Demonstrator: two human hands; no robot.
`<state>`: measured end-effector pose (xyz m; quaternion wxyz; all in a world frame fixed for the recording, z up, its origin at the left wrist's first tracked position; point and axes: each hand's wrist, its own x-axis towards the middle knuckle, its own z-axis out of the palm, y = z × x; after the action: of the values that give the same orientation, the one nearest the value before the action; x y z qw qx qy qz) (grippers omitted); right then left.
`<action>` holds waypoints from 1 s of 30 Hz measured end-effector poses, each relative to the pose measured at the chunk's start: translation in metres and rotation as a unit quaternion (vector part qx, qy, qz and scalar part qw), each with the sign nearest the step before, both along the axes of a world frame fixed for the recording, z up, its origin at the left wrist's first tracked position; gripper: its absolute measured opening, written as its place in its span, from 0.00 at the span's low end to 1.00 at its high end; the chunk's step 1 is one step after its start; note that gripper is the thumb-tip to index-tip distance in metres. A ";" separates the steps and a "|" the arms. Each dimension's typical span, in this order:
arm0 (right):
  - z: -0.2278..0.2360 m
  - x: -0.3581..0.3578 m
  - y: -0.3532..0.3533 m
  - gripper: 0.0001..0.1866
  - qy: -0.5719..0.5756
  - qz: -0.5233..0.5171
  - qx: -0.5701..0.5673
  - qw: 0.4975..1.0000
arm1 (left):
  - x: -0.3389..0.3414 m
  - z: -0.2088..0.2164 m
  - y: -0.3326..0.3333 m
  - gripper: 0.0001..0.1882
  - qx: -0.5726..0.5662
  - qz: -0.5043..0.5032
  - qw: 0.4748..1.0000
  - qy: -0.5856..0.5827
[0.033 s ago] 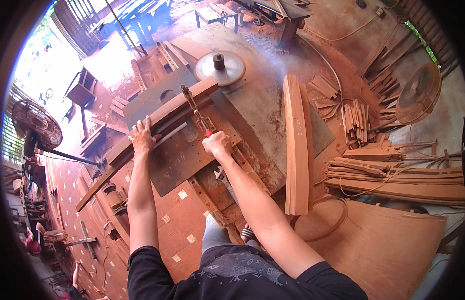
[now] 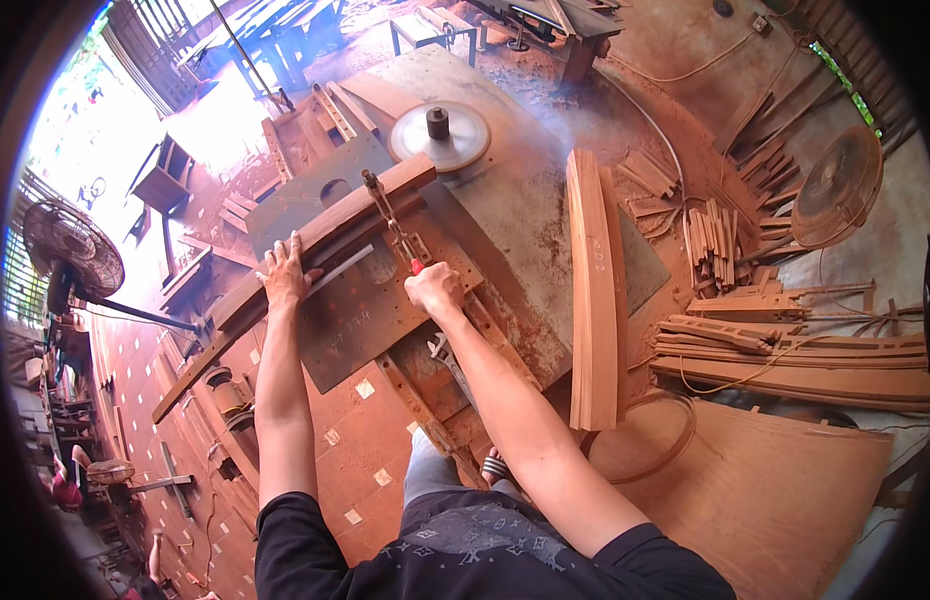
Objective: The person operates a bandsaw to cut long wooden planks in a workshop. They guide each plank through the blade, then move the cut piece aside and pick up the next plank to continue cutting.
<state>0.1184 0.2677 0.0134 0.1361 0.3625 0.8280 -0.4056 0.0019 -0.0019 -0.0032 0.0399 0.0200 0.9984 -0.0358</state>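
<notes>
My left hand [image 2: 287,280] lies with its fingers spread over a long reddish-brown wooden board [image 2: 345,208], its thumb toward the near edge. My right hand [image 2: 437,290] is closed around the red handle of a toggle clamp [image 2: 392,215], whose tip reaches over the board. Beneath the board is a dark metal plate [image 2: 355,340] on the saw table. Just past the board's far right end a round saw blade [image 2: 455,140] lies level around a dark central hub. Its edge looks smeared, as if turning. A wrench [image 2: 450,362] lies below my right wrist.
Stacked wooden pieces [image 2: 593,290] stand right of my right arm. Rails [image 2: 417,405] reach toward my legs. A standing fan [image 2: 75,245] is at left, another fan [image 2: 837,188] at right. Timber piles [image 2: 715,240] fill the right side. Another person's arm [image 2: 155,555] shows lower left.
</notes>
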 end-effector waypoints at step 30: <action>-0.006 -0.016 0.003 0.28 0.025 -0.037 -0.118 0.992 | -0.011 0.001 0.002 0.56 -0.008 0.003 1.000 0.002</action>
<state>0.1026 0.2704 0.0076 0.1417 0.3641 0.7635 -0.5142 -0.0090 0.0006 -0.0024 0.0384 0.0169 0.9982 -0.0436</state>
